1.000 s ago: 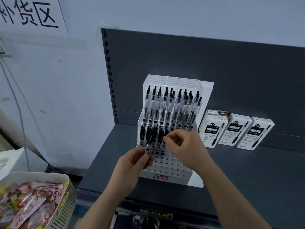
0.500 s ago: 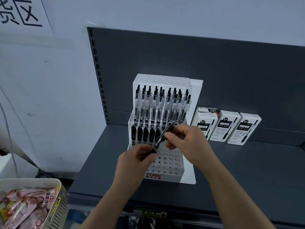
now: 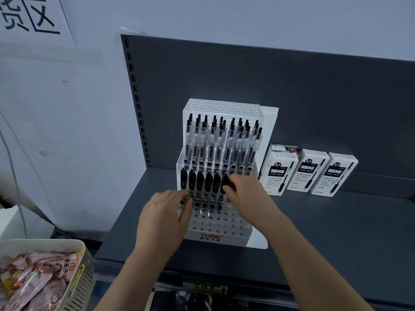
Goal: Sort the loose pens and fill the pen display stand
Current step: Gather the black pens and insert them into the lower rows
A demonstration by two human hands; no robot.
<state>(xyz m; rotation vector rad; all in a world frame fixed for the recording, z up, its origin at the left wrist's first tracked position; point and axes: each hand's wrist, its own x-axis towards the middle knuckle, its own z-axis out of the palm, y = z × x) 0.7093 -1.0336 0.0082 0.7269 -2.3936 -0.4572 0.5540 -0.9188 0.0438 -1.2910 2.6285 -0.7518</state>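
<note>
Half a second ago the pen (image 3: 226,184) lay slanted between both hands above the stand (image 3: 215,230); now it stands nearly upright at the right end of the stand's middle row, just beside five black pens (image 3: 199,181) already seated there. Right hand (image 3: 249,196) is closed on its top, fingertips pinching the cap end. Left hand (image 3: 166,218) has dropped to the stand's left front, fingers loosely curled against the low holes; whether it holds more pens I cannot tell.

The step in hand looks like seating this pen in the sixth hole of that row. Next it likely needs a straight push down until level with its neighbours, then a release.

Behind that row, the stand's upper tier is full of clear pens (image 3: 222,140); its front rows are mostly empty. Right of the stand stand three boxes (image 3: 308,171). The stand sits on a grey shelf (image 3: 336,232).
</note>
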